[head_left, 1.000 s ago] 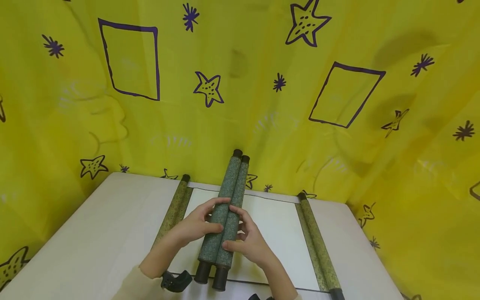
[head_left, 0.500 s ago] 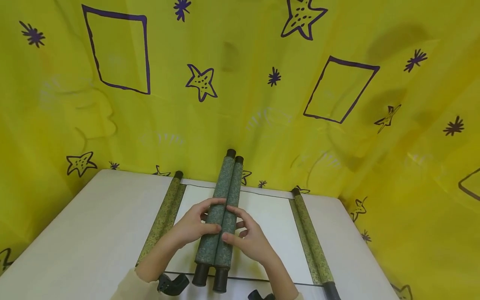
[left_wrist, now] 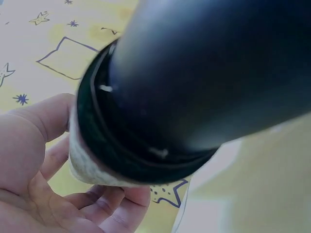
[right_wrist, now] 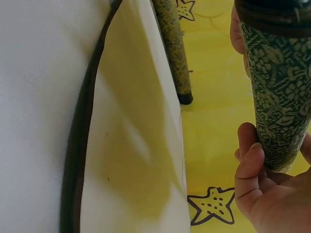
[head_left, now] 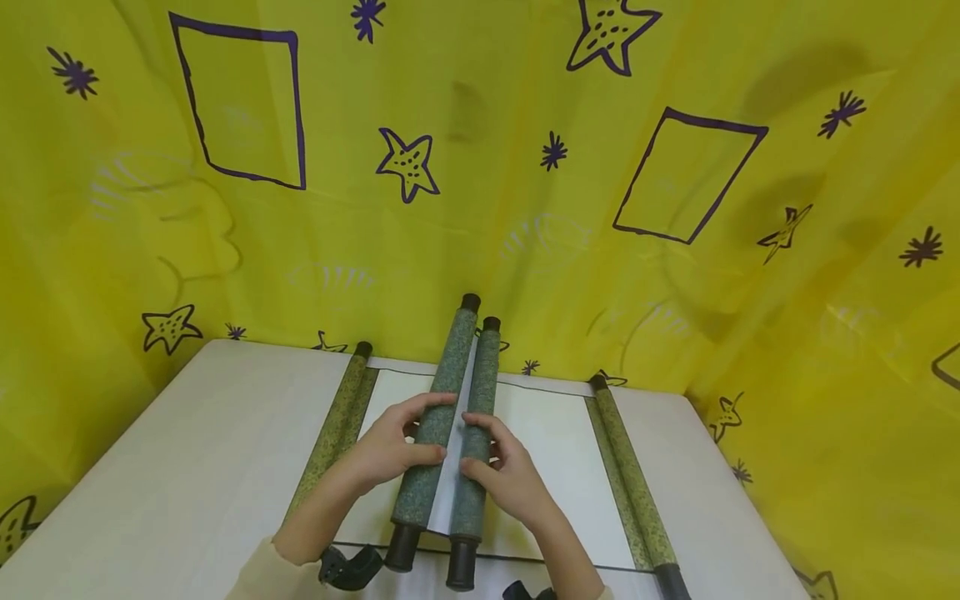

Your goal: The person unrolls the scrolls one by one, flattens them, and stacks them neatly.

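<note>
A green patterned scroll with two rollers and dark end knobs is held up at mid-view, a narrow white strip showing between the rollers. My left hand grips the left roller, thumb and fingers around it. The right hand holds the right roller the same way. In the left wrist view a dark knob fills much of the picture, with the left hand curled around the roller behind it. The right wrist view shows the floral green roller in the fingers of the right hand.
Beneath lies an unrolled scroll with a white sheet, its olive rollers at the left and right. It rests on a white table. Yellow cloth with stars hangs behind and beside the table.
The two green rollers, side by side before, have moved apart. The right hand has shifted its roller slightly right, exposing a white strip between them.
</note>
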